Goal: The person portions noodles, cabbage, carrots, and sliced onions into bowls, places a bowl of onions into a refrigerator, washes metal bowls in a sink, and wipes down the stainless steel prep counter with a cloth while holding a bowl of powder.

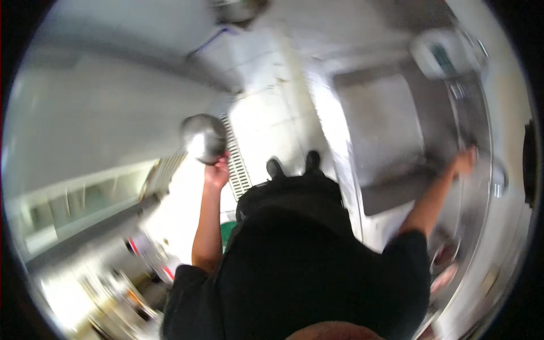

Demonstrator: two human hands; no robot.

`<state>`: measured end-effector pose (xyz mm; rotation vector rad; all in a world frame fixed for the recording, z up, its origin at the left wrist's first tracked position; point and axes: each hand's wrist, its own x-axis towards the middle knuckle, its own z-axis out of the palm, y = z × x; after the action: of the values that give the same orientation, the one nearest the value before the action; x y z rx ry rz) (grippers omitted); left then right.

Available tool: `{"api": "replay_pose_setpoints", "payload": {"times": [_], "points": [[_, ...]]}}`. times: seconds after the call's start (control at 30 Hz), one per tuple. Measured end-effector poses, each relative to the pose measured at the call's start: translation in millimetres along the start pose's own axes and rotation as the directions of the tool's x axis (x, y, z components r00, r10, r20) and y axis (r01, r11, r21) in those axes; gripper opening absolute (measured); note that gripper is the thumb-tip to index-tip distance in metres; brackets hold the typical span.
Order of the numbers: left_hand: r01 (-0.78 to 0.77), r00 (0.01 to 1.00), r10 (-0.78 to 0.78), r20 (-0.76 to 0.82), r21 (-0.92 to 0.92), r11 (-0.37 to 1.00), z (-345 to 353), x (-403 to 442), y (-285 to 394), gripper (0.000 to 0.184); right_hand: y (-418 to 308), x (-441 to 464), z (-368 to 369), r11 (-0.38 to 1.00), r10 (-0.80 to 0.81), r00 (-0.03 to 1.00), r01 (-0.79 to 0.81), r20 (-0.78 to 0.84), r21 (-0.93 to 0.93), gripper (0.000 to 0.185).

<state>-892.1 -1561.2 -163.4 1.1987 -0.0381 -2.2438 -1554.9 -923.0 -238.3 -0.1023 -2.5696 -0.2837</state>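
Note:
My left hand (217, 172) is closed on the rim of a shiny metal bowl (204, 137), held out to my left over the floor. The bowl is smeared by motion, and I cannot make out anything in it. On my other side, my right hand (466, 161) reaches across to the back ledge of a metal sink (381, 113). Its fingers are blurred beside a dark fitting, possibly the tap, and whether they grip it I cannot tell.
A white container (445, 54) with a green mark stands at the sink's far corner. Beyond my left hand runs a slotted floor drain (237, 161). A bowl with dark contents (446, 252) sits on the right counter. Shelving with several items (124, 294) is at lower left.

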Motion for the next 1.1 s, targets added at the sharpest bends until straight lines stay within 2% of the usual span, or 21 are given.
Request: {"api": "replay_pose_setpoints", "payload": {"times": [0.03,0.07,0.1,0.13,0.17,0.23,0.3,0.33,0.37,0.43,0.5,0.53,0.6,0.77,0.8,0.87,0.9,0.93,1.0,1.03,1.1], "points": [[-0.053,0.997,0.053,-0.051,0.001,0.999,-7.0,-11.9,3.0,0.022,6.9,-3.6,31.9,0.988,0.063,0.992,-0.078,0.113,0.137,0.054],[-0.167,0.971,0.174,-0.166,0.051,0.985,-33.3,-15.9,3.1,0.025,-28.1,-20.1,-15.4,0.862,-0.015,0.94,0.185,0.341,-0.472,0.055],[-0.162,0.973,0.164,-0.164,0.022,0.986,-79.3,-10.5,11.1,0.026,-69.8,-40.0,-69.5,0.991,0.133,0.872,-0.103,0.47,-0.088,0.05],[-0.177,0.92,0.146,-0.364,-0.053,0.983,-113.9,-16.0,14.5,0.023,-114.8,-59.3,-129.6,0.855,0.275,0.767,-0.471,0.579,0.217,0.048],[-0.263,0.858,0.242,-0.453,0.018,0.965,-152.8,-21.8,15.3,0.022,-126.9,-87.5,-110.9,0.955,-0.092,0.797,-0.099,0.596,0.279,0.043],[-0.349,0.699,0.549,-0.457,0.452,0.821,-259.6,-38.9,-0.5,0.023,-153.9,-142.1,-78.1,0.619,-0.785,0.501,0.662,0.364,0.422,0.035],[-0.372,0.45,0.661,-0.601,0.547,0.75,-288.6,-78.1,-12.4,0.027,-194.5,-132.4,34.2,0.679,-0.7,0.534,0.293,0.474,0.673,0.021],[-0.47,0.298,0.464,-0.834,0.294,0.832,-278.9,-100.8,-8.0,0.03,-223.4,-125.9,-31.9,0.566,-0.564,0.583,-0.243,0.585,0.788,0.016],[-0.492,0.192,0.41,-0.892,0.274,0.826,-308.4,-106.0,-10.7,0.033,-255.7,-118.2,-108.2,0.202,-0.408,0.613,-0.662,0.676,0.722,0.011],[-0.515,0.059,0.334,-0.941,0.258,0.817,-353.7,-127.3,-21.3,0.038,-289.3,-51.0,-117.7,-0.08,-0.739,0.667,-0.227,0.095,0.97,0.014],[-0.513,0.026,0.298,-0.954,0.243,0.824,-372.5,-153.0,-25.4,0.039,-330.3,-0.6,-260.1,-0.058,-0.947,0.304,-0.487,0.107,0.871,0.019],[-0.501,0.025,0.275,-0.961,0.226,0.835,-386.0,-161.2,-25.9,0.038,-343.6,-8.5,-331.2,-0.161,-0.848,0.494,-0.584,0.191,0.796,0.021],[-0.511,0.032,0.246,-0.969,0.196,0.837,-418.5,-168.6,-24.3,0.037,-358.5,-29.4,-492.3,-0.217,-0.853,0.52,-0.433,0.046,0.875,0.022],[-0.616,0.074,0.248,-0.966,0.152,0.773,-476.0,-167.8,-8.5,0.036,-421.3,-88.9,-622.0,-0.639,-0.739,0.124,-0.44,-0.662,0.631,0.015],[-0.614,0.087,0.253,-0.963,0.148,0.775,-483.1,-169.0,-3.8,0.037,-449.9,-101.1,-608.3,-0.524,-0.742,0.034,-0.652,-0.67,0.548,0.015],[-0.611,0.109,0.274,-0.955,0.154,0.777,-499.3,-175.4,9.1,0.038,-512.1,-174.7,-610.3,-0.186,-0.981,0.182,-0.766,-0.071,0.615,0.011],[-0.632,0.106,0.28,-0.954,0.153,0.76,-508.4,-181.8,15.7,0.036,-539.3,-227.1,-601.2,-0.329,-0.944,0.046,-0.133,-0.326,0.935,0.021],[-0.655,0.104,0.285,-0.953,0.15,0.74,-515.3,-184.8,15.5,0.033,-566.3,-279.4,-592.0,-0.514,-0.828,-0.093,0.52,-0.553,0.682,0.031],[-0.701,0.097,0.289,-0.952,0.141,0.699,-527.6,-192.1,20.2,0.029,-606.5,-346.7,-536.2,-0.412,-0.905,-0.228,0.684,-0.36,0.602,0.04],[-0.716,0.146,0.263,-0.954,0.082,0.693,-505.3,-218.6,26.5,0.025,-637.6,-383.3,-489.5,-0.337,-0.942,-0.098,0.226,-0.322,0.914,0.029],[-0.811,0.116,0.234,-0.965,0.044,0.583,-514.8,-224.4,21.8,0.025,-638.0,-429.7,-487.1,-0.15,-0.983,-0.147,0.295,-0.11,0.944,0.022]]}}
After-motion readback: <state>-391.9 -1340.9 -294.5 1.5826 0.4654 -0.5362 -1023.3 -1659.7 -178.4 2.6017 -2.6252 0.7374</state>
